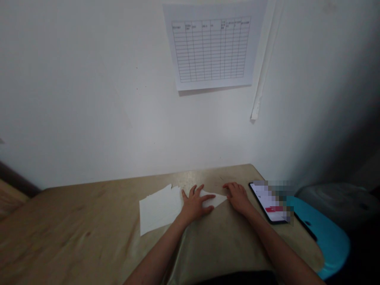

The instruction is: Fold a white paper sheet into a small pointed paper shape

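A piece of folded white paper [220,199] lies on the table, narrowing to a point at its right end. Over its left part my left hand [194,204] rests palm down with the fingers spread. My right hand [238,197] is at the paper's pointed tip. Its thumb touches the tip, while the other fingers lie bent on the table, apart from the thumb. To the left of my left hand is a larger white sheet [158,211] with a torn, uneven upper edge; my left hand and wrist are at its right edge.
A phone [271,208] with a lit, partly blurred screen lies right of my right hand. Beyond the brown table's [103,221] right edge is a blue plastic seat [329,225]. A printed grid sheet [212,51] hangs on the white wall behind.
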Demonstrator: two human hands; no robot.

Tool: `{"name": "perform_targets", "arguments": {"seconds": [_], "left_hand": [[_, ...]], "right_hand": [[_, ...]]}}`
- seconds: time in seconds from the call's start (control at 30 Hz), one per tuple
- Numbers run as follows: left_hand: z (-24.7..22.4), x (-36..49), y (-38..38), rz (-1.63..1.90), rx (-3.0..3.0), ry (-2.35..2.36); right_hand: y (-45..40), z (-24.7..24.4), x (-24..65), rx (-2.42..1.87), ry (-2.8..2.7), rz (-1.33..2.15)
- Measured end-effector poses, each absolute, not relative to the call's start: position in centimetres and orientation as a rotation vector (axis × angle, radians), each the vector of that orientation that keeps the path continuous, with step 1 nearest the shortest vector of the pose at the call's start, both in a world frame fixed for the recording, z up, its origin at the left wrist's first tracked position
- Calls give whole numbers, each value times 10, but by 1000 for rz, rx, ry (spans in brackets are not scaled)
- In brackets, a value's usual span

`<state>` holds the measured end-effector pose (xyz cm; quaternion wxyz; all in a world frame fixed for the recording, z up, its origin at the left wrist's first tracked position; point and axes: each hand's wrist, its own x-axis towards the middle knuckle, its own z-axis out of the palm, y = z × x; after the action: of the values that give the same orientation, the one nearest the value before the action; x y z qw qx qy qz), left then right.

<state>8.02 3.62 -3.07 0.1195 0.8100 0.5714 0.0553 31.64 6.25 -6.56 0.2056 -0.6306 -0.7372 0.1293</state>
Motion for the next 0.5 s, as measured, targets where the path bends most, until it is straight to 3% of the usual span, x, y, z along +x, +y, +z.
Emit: {"name": "perform_targets", "arguments": {"seconds": [0.5], "left_hand": [[-42,82,28,406,2454,1695]], "right_hand": [[62,-61,323,-1639,-2060,374]]}}
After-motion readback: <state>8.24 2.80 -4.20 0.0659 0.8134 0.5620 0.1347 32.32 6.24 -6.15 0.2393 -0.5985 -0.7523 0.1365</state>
